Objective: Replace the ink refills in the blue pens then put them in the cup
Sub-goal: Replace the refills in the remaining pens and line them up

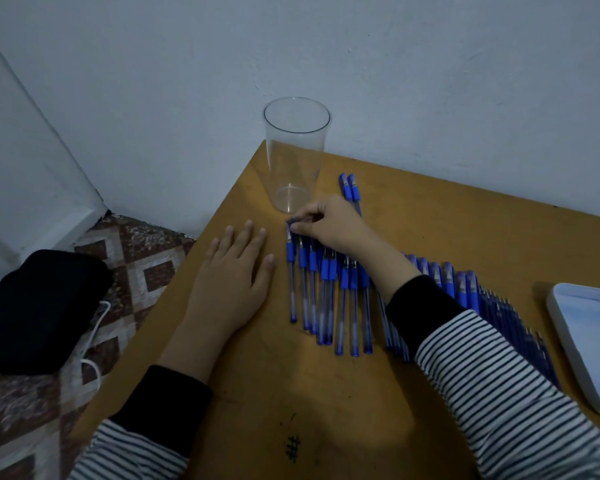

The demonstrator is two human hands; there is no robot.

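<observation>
An empty clear plastic cup (296, 157) stands upright near the table's far left corner. Several blue pens (329, 296) lie side by side in a row in the middle of the wooden table (291, 393). My right hand (329, 223) reaches over the row and pinches the cap end of the leftmost pen (291, 271) with curled fingertips. My left hand (234, 271) lies flat on the table, fingers straight, just left of the pens. Two more pens (350, 188) lie behind my right hand. A dark blue row of refills or pens (513, 317) lies to the right, partly hidden by my right forearm.
A white tray (582, 341) sits at the table's right edge. A black bag (39, 310) with a white cable lies on the patterned floor to the left. The wall stands close behind the table.
</observation>
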